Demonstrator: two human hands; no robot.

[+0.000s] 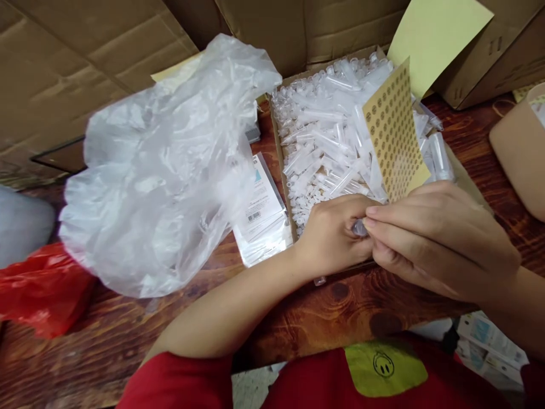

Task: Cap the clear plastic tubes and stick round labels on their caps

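Note:
My left hand (340,233) is closed around a small clear plastic tube (359,228), whose round end shows between thumb and forefinger. My right hand (443,238) is pinched at that end, its fingertips touching the tube. A yellow sheet of small round stickers (394,133) stands tilted just behind my right hand; whether the hand holds it, I cannot tell. Both hands are over the near edge of a shallow cardboard tray (279,136), which is filled with many clear tubes (327,130) and small white pieces (304,204).
A large crumpled clear bag (166,170) lies left of the tray, beside printed cards (264,199). A red bag (46,289) is at the far left. Cardboard boxes (264,28) stand behind, with a plain yellow sheet (438,42). A beige container (519,147) is at right.

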